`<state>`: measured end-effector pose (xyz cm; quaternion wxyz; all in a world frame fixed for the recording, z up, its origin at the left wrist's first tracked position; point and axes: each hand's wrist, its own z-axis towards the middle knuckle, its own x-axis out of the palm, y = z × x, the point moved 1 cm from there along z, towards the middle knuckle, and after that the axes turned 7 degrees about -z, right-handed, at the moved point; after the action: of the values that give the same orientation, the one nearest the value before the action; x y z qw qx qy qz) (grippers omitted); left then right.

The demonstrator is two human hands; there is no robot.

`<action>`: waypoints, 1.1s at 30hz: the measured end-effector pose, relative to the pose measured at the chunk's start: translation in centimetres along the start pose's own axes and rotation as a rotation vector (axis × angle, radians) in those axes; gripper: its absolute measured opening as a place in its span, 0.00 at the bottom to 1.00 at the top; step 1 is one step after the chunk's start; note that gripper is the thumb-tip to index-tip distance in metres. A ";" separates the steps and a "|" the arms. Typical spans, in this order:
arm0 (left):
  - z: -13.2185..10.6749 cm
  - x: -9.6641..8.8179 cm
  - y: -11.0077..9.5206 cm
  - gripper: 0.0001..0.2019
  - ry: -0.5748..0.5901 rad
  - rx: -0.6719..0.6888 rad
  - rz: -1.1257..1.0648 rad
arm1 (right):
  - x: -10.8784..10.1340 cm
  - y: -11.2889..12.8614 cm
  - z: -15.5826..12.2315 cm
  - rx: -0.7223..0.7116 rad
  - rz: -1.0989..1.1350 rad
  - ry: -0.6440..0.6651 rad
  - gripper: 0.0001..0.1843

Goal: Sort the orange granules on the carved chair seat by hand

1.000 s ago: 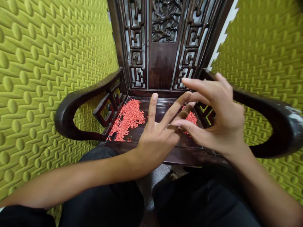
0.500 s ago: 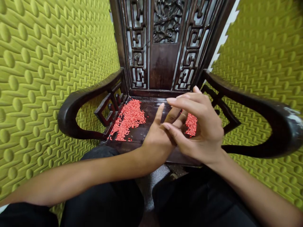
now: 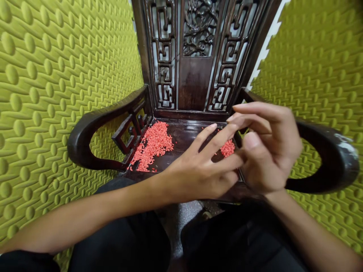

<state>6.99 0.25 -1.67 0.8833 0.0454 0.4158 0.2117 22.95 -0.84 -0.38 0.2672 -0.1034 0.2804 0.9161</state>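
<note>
My left hand (image 3: 201, 170) reaches in from the left, back upward. Two of its fingers are stretched out and apart, while the lower ones run up to my right hand (image 3: 272, 147). The right hand is raised at the right with fingers loosely bent and the thumb apart from them. The tips of the lower left fingers are partly hidden at the right thumb, and no object shows in either hand. Beyond the hands, a large pile of small red pellet-like pieces (image 3: 155, 143) lies on the dark wooden seat (image 3: 181, 134). A smaller red pile (image 3: 227, 148) is partly covered by my left fingers.
A carved wooden chair back (image 3: 195, 81) rises behind the seat. Curved armrests stand at the left (image 3: 82, 132) and right (image 3: 340, 158). Green textured padded panels (image 3: 56, 87) flank both sides. My dark-clothed legs (image 3: 121, 238) are below.
My left hand has turned back upward and moved right, its fingers reaching further out. The right hand has shifted right, with its thumb and fingers still apart.
</note>
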 end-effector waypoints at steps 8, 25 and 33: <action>-0.5 -1.1 1.0 0.05 -0.078 0.260 -0.001 | -0.7 -0.7 0.8 0.065 0.186 -0.046 0.08; -0.3 -1.2 0.8 0.11 -0.067 0.213 -0.004 | -1.0 0.2 0.7 0.072 0.291 0.310 0.09; -0.4 -1.4 0.8 0.10 -0.082 0.207 -0.045 | -1.0 0.5 0.7 -0.016 0.256 0.271 0.08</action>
<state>5.67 0.41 -0.70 0.8946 0.1356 0.4000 0.1458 23.49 -1.21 0.73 0.1075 -0.1915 0.3176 0.9224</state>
